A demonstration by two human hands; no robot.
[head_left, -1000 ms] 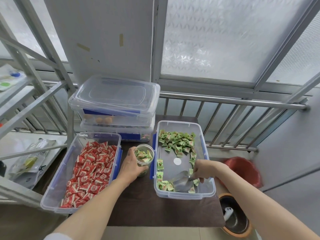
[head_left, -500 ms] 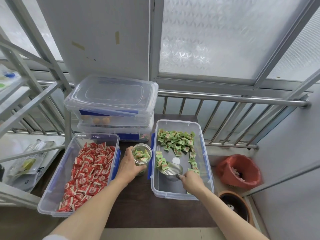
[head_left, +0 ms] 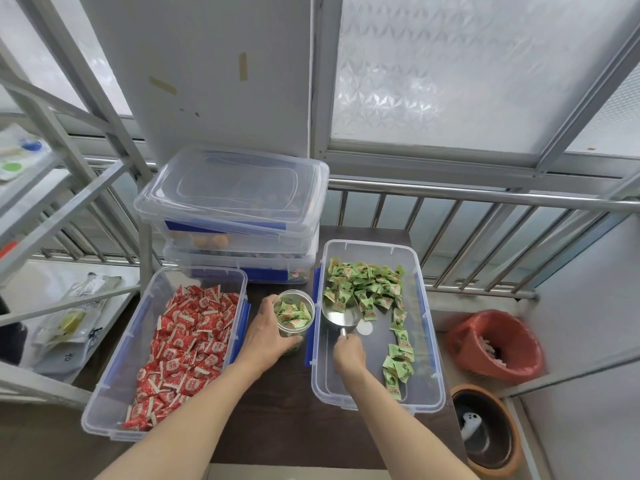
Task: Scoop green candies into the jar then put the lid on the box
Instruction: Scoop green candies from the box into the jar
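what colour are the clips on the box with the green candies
Blue clips on the clear box, seen in the head view.

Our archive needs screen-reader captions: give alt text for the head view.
The right hand pushes a metal scoop into green candies in an open clear box, while the left hand holds a partly filled jar beside it. A box of red candies sits left.

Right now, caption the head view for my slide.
Right hand pushes scoop toward green candies; left hand steadies jar.
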